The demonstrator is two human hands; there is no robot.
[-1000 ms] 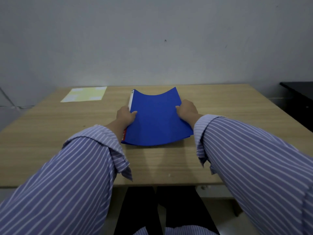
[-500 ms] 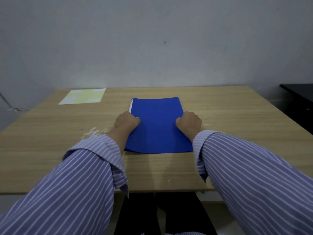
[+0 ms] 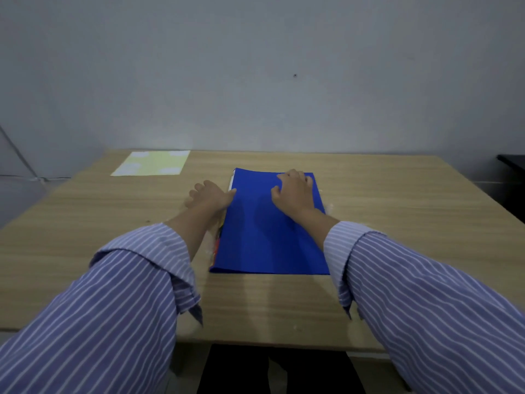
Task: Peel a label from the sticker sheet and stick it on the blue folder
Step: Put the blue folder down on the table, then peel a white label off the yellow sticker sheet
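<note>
Folder first, from my head camera, the only view I have: the blue folder (image 3: 270,231) lies flat on the wooden table (image 3: 397,223), middle of the surface, its long side running from near to far. My right hand (image 3: 295,191) rests palm-down on the folder's far right part, fingers spread and gripping nothing, just pressing the cover. My left hand (image 3: 208,194) sits at the folder's left edge, fingers loosely open, thumb touching the blue cover, and it holds nothing either. Sticker sheet (image 3: 152,163), pale yellow-green with whitish patches, lies well apart at the far left of the table, beyond my left hand, untouched as far as I can see. Blue cover shows no label anywhere. So by my reckoning only the groundwork is done, with the folder laid out; reaching for the sheet, peeling a label and sticking it down are all left to do.
</note>
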